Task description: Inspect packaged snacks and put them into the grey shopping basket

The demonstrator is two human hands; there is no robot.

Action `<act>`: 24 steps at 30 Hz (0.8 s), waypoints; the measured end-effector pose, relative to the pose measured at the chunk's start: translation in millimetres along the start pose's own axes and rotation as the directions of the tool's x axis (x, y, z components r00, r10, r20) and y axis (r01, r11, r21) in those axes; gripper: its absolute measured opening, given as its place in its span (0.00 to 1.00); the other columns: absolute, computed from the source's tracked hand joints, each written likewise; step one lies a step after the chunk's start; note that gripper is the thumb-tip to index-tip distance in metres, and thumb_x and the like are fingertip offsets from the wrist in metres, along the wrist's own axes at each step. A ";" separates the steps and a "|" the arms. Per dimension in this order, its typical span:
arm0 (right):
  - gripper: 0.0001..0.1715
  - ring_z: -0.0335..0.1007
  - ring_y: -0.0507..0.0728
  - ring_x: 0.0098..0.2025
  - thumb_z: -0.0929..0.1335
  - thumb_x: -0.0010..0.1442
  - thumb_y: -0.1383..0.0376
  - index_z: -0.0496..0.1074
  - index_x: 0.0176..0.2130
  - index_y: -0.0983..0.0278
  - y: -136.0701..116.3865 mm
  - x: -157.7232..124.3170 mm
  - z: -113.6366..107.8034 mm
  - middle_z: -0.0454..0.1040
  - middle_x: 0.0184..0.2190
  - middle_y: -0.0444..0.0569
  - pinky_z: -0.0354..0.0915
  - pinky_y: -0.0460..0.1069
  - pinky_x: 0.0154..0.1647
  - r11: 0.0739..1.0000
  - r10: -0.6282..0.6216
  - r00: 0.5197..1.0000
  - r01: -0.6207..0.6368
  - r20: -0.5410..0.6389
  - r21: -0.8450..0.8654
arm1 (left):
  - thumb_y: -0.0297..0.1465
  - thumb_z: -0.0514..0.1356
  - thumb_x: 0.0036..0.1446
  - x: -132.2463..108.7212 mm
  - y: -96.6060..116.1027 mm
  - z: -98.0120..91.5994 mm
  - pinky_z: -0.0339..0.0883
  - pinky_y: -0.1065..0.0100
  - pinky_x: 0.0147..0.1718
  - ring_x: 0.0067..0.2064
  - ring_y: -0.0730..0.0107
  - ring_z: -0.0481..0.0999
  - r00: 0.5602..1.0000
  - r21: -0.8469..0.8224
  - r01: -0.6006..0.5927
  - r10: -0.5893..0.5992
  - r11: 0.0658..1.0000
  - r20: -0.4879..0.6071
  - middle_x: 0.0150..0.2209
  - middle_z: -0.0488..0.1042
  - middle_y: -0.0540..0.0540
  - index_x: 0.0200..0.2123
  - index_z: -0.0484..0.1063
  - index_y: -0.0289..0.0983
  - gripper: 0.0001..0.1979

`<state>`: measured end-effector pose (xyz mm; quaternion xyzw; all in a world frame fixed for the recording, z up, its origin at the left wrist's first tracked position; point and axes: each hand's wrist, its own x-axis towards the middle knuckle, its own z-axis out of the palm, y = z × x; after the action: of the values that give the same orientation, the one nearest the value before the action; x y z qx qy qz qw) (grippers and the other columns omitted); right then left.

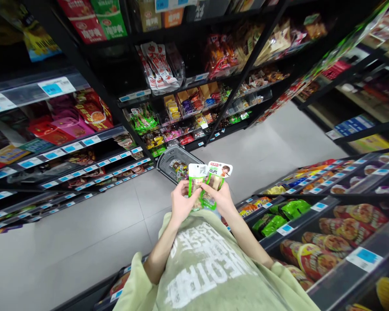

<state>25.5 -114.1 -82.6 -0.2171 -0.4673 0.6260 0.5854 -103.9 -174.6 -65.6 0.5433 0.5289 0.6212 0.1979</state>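
In front of my chest, two small snack packets are held side by side, partly overlapping. My left hand (182,202) pinches the left snack packet (197,172), which has green edges, a white top with a hang hole and a see-through window. Between the thumb and fingers of my right hand (223,200) is the right snack packet (218,174), with a white header, a small cartoon figure and a green lower part. Just beyond the packets, a grey shopping basket (164,163) sits on the floor with several small wrapped snacks inside.
Black store shelves with bagged snacks (157,65) stand ahead, and boxed goods (68,127) fill shelves on the left. Instant noodle cups (314,259) and green bags (290,210) line the shelf close on my right. A grey tiled floor (110,216) runs between.
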 end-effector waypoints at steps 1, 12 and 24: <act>0.20 0.76 0.60 0.41 0.80 0.48 0.60 0.77 0.40 0.63 -0.9 0.1 0.0 0.80 0.38 0.49 0.71 0.53 0.45 1.000 0.005 1.000 -0.005 -0.003 0.018 | 0.36 0.70 0.51 0.5 -1.1 -0.6 0.72 0.69 0.39 0.39 0.66 0.80 1.000 -0.025 0.011 -0.010 1.000 0.009 0.39 0.80 0.44 0.40 0.73 0.36 0.16; 0.19 0.77 0.57 0.37 0.81 0.48 0.63 0.77 0.39 0.61 -7.2 1.1 0.7 0.80 0.37 0.46 0.72 0.50 0.41 0.992 0.053 0.998 -0.056 0.028 0.116 | 0.37 0.72 0.49 4.2 5.4 -0.9 0.70 0.72 0.35 0.33 0.71 0.78 0.960 -0.416 0.276 -0.225 0.866 0.168 0.33 0.81 0.46 0.40 0.75 0.35 0.18; 0.21 0.77 0.60 0.40 0.80 0.47 0.60 0.76 0.40 0.59 -6.6 5.9 2.3 0.80 0.39 0.47 0.73 0.53 0.44 0.984 0.124 0.989 -0.133 0.078 0.118 | 0.36 0.74 0.45 7.9 1.4 -5.1 0.69 0.71 0.33 0.30 0.71 0.77 0.924 -0.486 0.383 -0.312 0.786 0.223 0.31 0.80 0.48 0.39 0.74 0.36 0.20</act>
<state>25.8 -110.0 -74.4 -0.1882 -0.4330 0.6974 0.5392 -110.6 -170.9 -60.0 0.4019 0.4175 0.6567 0.4827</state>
